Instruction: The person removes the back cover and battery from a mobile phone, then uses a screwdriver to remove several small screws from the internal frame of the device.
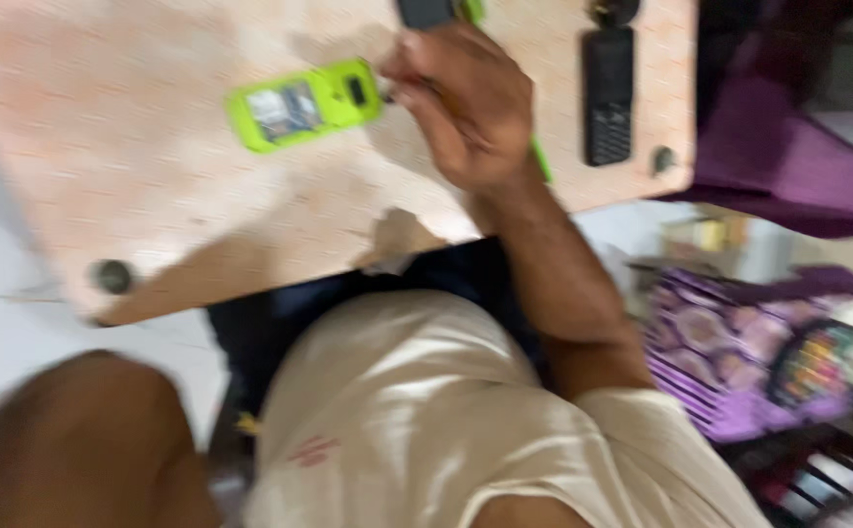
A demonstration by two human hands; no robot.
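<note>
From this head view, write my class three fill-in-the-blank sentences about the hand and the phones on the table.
1. The right hand holds one end of a phone whose casing is bright ____.
2. The black keypad phone lies on the ____, apart from the hand.
3. The printed bag beside the person is mostly ____.

Missing words: green; table; purple

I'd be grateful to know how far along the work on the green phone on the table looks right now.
Done: the green phone lies on the table, apparently opened. In hand: the right hand rests at its end, fingers closed on something too blurred to identify. Left: the black phone lies untouched. The left hand isn't visible.
</note>
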